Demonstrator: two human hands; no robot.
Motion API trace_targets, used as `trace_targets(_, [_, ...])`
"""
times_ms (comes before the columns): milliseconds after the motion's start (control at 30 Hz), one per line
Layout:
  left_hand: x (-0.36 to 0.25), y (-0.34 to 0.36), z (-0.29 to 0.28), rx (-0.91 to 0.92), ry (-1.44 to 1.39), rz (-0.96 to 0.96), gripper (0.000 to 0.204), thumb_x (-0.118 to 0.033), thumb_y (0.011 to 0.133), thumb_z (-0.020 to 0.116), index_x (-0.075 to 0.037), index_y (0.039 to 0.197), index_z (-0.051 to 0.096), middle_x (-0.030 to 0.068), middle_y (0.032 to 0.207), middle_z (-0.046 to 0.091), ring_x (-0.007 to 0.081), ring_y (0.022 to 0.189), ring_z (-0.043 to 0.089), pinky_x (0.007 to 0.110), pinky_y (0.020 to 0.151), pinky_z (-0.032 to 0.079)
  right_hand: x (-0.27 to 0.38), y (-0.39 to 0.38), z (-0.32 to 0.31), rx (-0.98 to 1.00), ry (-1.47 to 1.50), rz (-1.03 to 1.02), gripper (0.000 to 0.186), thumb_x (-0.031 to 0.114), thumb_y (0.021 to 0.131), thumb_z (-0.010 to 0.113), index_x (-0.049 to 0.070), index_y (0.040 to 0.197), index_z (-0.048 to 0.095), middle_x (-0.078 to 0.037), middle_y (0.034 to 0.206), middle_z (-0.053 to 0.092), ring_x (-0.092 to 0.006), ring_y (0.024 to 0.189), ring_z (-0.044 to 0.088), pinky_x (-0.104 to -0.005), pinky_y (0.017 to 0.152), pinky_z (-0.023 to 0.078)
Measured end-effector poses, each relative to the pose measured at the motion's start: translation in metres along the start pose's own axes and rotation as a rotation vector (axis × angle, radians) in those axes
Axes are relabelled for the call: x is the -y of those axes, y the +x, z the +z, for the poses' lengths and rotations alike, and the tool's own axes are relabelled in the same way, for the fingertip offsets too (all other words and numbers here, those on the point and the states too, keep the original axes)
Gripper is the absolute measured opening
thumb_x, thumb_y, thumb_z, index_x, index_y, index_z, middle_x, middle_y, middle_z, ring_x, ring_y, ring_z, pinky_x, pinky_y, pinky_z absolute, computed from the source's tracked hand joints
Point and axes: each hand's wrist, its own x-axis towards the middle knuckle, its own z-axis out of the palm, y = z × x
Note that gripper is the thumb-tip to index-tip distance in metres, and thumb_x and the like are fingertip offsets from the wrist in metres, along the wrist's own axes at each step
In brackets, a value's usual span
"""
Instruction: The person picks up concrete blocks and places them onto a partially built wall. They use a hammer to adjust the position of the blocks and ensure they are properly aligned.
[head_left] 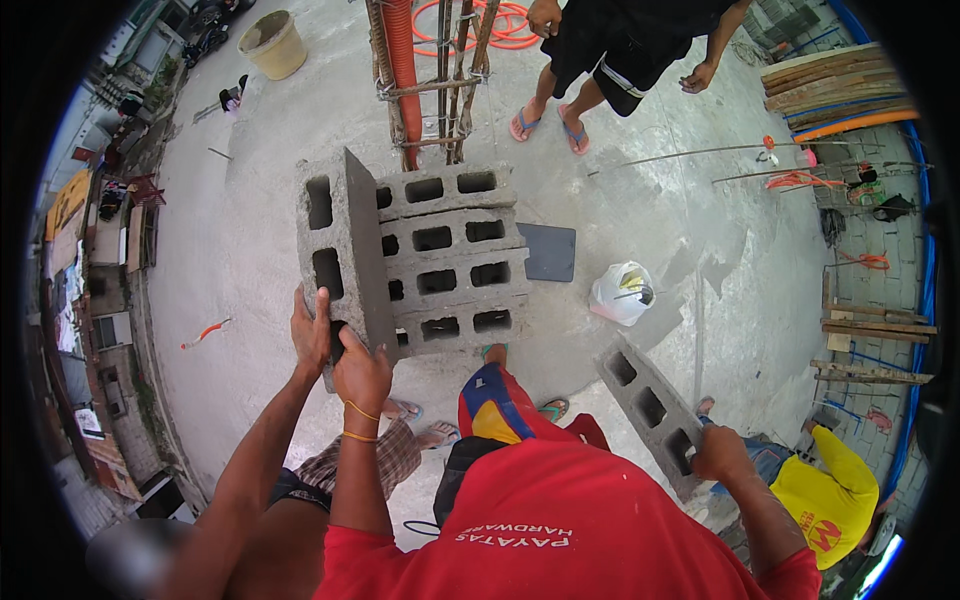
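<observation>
My left hand [362, 378], with yellow bands on its wrist, grips the near end of a grey hollow block [365, 250] at the left. A co-worker's hand [312, 328] is on the same block, just left of mine. Whether that block rests on anything below is hard to tell. Beside it, several hollow blocks [455, 265] stand in a row, holes facing up. At the right, my right hand [722, 456] is closed on the near end of another hollow block [645, 405], which slants away from me with its holes upward.
Beyond the row rise steel bars [462, 90] and an orange corrugated pipe [402, 80]. A dark flat panel [548, 252] and a white plastic bag [620, 295] lie right of it. One person [640, 45] stands ahead; another in yellow [825, 500] is at the right.
</observation>
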Motion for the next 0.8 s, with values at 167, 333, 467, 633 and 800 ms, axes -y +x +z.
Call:
trace_targets(167, [-0.037,-0.076,0.031,0.065,0.422,0.142,0.062,-0.036,0.089,0.077,0.008,0.126,0.053,0.0322,0.111,0.071,0.0454,0.107,0.069,0.05,0.095,0.053,-0.064,0.028,0.166,0.144,0.245,0.148,0.04,0.019,0.075,0.078,-0.006,0.106,0.074,-0.029,0.11,0.074,-0.0405,0.108,0.072,-0.046,0.095,0.058])
trace_targets(333, [-0.072,-0.092,0.061,0.16,0.527,0.085,0.059,-0.034,0.088,0.078,0.01,0.12,0.052,0.0338,0.111,0.071,0.0469,0.105,0.071,0.05,0.094,0.054,-0.101,0.028,0.312,0.22,0.545,0.268,0.042,0.02,0.075,0.077,-0.007,0.107,0.075,-0.029,0.114,0.073,-0.0399,0.112,0.071,-0.0451,0.098,0.057])
trace_targets(467, [-0.097,-0.092,0.091,0.088,0.287,0.074,0.054,-0.022,0.082,0.079,0.014,0.111,0.052,0.0361,0.105,0.071,0.0478,0.102,0.072,0.049,0.091,0.055,-0.096,0.014,0.419,0.242,0.754,0.326,0.043,0.021,0.075,0.076,-0.007,0.108,0.075,-0.031,0.115,0.072,-0.0427,0.113,0.07,-0.0456,0.097,0.057])
trace_targets(633, [-0.119,-0.11,0.109,0.004,0.372,0.058,0.057,-0.029,0.081,0.079,0.015,0.111,0.055,0.0368,0.105,0.07,0.0513,0.104,0.07,0.049,0.093,0.055,-0.063,0.012,0.525,0.232,1.008,0.365,0.039,0.025,0.079,0.073,-0.009,0.097,0.076,-0.032,0.107,0.073,-0.043,0.109,0.071,-0.0475,0.092,0.057])
trace_targets(800, [-0.127,-0.122,0.092,0.049,0.515,0.088,0.059,-0.032,0.08,0.079,0.013,0.111,0.057,0.0392,0.103,0.07,0.052,0.099,0.07,0.053,0.09,0.055,-0.03,0.015,0.61,0.354,1.095,0.402,0.035,0.026,0.087,0.066,-0.004,0.102,0.076,-0.027,0.107,0.075,-0.0388,0.104,0.074,-0.0456,0.087,0.057])
